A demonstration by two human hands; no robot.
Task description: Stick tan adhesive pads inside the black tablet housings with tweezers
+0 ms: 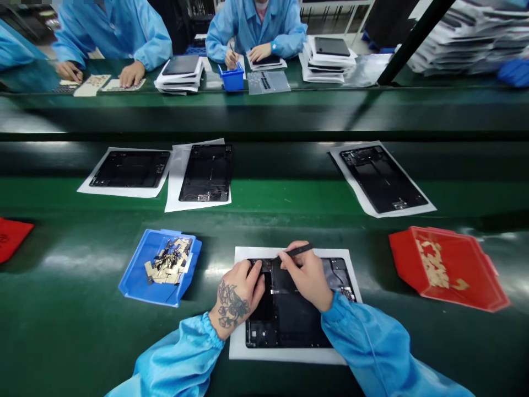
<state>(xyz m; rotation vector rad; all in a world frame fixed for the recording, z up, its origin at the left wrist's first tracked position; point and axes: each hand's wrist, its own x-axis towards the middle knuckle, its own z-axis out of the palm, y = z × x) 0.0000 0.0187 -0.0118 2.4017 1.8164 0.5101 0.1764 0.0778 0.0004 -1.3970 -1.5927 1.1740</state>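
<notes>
An opened tablet housing (pixel 297 322), black with its inner parts showing, lies on a white sheet (pixel 289 355) in front of me. My left hand (pixel 238 295), tattooed on the back, is closed at the housing's upper left corner, thumb and fingers curled against it. Black tweezers (pixel 301 250) are pinched in my right hand (pixel 308 275). Their tip points down-left at the housing's top edge, close to my left fingertips. What lies under those fingertips is hidden.
A blue bin (pixel 138 284) of small flat parts stands left; a red bin (pixel 475 275) with pale pieces stands right. Beyond lie more tablet housings (pixel 130 170) (pixel 209 173) (pixel 386 179) on sheets. Co-workers (pixel 256 27) in blue sleeves work across the line.
</notes>
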